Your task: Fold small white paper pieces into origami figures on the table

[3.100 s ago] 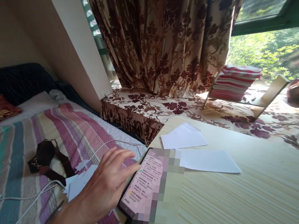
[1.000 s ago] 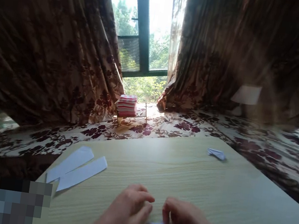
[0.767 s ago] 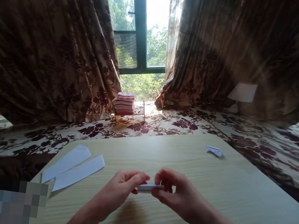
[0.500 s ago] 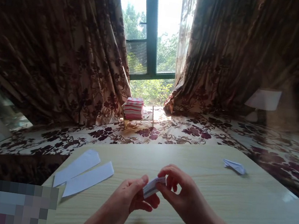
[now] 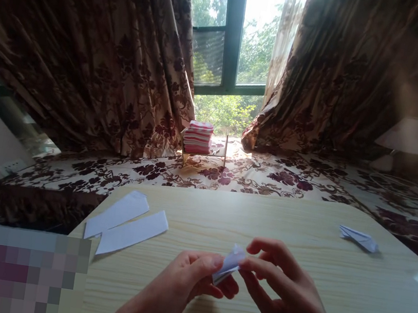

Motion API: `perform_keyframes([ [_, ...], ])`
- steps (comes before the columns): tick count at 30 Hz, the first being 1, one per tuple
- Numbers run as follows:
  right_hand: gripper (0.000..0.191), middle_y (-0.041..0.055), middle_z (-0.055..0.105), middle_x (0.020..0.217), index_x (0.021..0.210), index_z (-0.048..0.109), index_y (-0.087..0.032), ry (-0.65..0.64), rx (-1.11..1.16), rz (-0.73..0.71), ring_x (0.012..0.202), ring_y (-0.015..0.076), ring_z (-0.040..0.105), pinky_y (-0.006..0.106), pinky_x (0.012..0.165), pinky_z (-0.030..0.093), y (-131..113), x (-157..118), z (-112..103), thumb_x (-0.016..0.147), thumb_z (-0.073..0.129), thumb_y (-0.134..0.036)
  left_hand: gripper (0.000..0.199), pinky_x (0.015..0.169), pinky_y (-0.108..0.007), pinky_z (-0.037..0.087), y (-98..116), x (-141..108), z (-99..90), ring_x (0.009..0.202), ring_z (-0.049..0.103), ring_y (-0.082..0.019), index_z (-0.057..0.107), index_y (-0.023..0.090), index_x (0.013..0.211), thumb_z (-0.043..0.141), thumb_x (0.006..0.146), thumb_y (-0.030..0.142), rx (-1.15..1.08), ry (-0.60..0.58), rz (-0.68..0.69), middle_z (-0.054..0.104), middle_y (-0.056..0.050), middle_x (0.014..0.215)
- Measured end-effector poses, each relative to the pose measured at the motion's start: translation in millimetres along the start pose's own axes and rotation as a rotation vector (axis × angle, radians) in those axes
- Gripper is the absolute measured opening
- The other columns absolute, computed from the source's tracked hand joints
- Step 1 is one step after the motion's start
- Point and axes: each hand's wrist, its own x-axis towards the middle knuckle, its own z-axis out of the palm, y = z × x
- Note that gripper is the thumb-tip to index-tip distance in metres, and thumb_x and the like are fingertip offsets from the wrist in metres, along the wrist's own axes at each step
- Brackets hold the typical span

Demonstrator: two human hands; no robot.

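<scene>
A small folded piece of paper is held above the pale wooden table, between my two hands. My left hand pinches its lower left end, thumb on top and fingers curled beneath. At the paper's right edge, the thumb and fingertips of my right hand close on it from the side. The exact grip of the right fingertips is partly hidden.
Two white paper strips lie at the table's left. A folded paper piece rests at the right. Beyond the table, a small rack holds folded striped cloths before the window. A lamp stands far right.
The paper has turned, its plainer face now showing and its upper end more raised. My right hand has shifted its fingers along the edge. The view has tilted down and moved left.
</scene>
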Motion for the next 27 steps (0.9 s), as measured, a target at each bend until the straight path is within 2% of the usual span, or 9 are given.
perform_keyframes([
  [4,0.027,0.0077,0.052,0.101,0.099,0.058,-0.020,-0.041,0.045,-0.024,0.063,0.0084,0.059,0.021,0.055,0.051,-2.5,-4.7,0.8,0.084,0.052,0.000,0.031,0.081,-0.033,0.040,-0.5,-0.5,-0.8,0.081,0.054,-0.017,0.071,0.009,0.085,0.054,0.086,0.036,-0.016,0.016,-0.023,0.062,-0.007,0.080],
  [10,0.030,0.0072,0.056,0.098,0.102,0.057,-0.021,-0.065,0.013,-0.061,0.065,0.0098,0.058,0.020,0.056,0.050,-0.8,-9.6,1.7,0.083,0.052,0.001,0.035,0.079,-0.034,0.041,-4.0,1.8,0.2,0.074,0.056,-0.018,0.071,0.008,0.080,0.053,0.087,0.037,-0.053,0.134,0.037,0.064,-0.008,0.075],
  [20,0.031,0.0082,0.057,0.093,0.104,0.058,-0.017,-0.027,0.000,-0.071,0.072,0.0122,0.059,0.022,0.058,0.050,-0.5,-6.8,-3.2,0.080,0.055,0.003,0.029,0.079,-0.031,0.038,0.2,-2.4,0.1,0.079,0.052,-0.016,0.074,0.014,0.091,0.059,0.084,0.038,0.076,0.029,0.023,0.062,-0.005,0.078],
  [23,0.033,0.0078,0.058,0.092,0.106,0.058,-0.018,-0.038,0.006,-0.077,0.074,0.0126,0.060,0.022,0.060,0.050,-0.6,-6.5,-4.0,0.081,0.054,0.003,0.029,0.079,-0.031,0.038,0.3,-2.4,0.1,0.079,0.051,-0.016,0.074,0.015,0.097,0.060,0.083,0.036,0.051,0.032,0.039,0.062,-0.005,0.080],
  [27,0.035,0.0084,0.061,0.094,0.108,0.058,-0.018,-0.056,0.011,-0.099,0.077,0.0125,0.062,0.020,0.061,0.051,-1.5,-6.0,-3.3,0.081,0.053,0.004,0.033,0.078,-0.032,0.039,-1.4,-1.1,0.1,0.076,0.051,-0.016,0.075,0.011,0.093,0.059,0.083,0.038,0.007,0.077,0.031,0.063,-0.006,0.078],
])
